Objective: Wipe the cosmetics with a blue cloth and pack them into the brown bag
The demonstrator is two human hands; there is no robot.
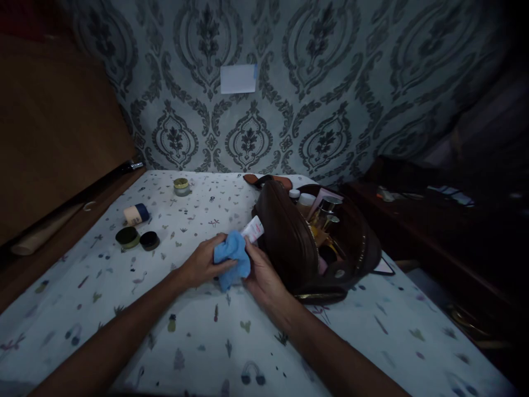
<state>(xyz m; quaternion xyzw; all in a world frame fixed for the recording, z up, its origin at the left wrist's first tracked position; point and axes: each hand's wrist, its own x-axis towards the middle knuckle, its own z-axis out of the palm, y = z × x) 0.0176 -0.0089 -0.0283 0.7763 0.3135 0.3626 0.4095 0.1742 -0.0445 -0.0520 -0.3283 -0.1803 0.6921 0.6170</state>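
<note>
My left hand [203, 266] is closed on a blue cloth [231, 256], which it presses against a white tube [253, 228]. My right hand [261, 275] grips the lower part of that tube, whose pink-lettered end sticks up past the cloth. Both hands are just left of an open brown toiletry bag [289, 242] lying on the white patterned sheet [198, 336]. Several bottles and tubes [322, 212] show inside the bag.
On the sheet to the left lie a small cream and blue bottle [136, 214], a round tin [127, 237], a dark lid [149, 240] and a small jar [181, 186]. A wooden board [53, 132] stands at left, dark furniture [433, 220] at right, and patterned wallpaper [322, 82] behind.
</note>
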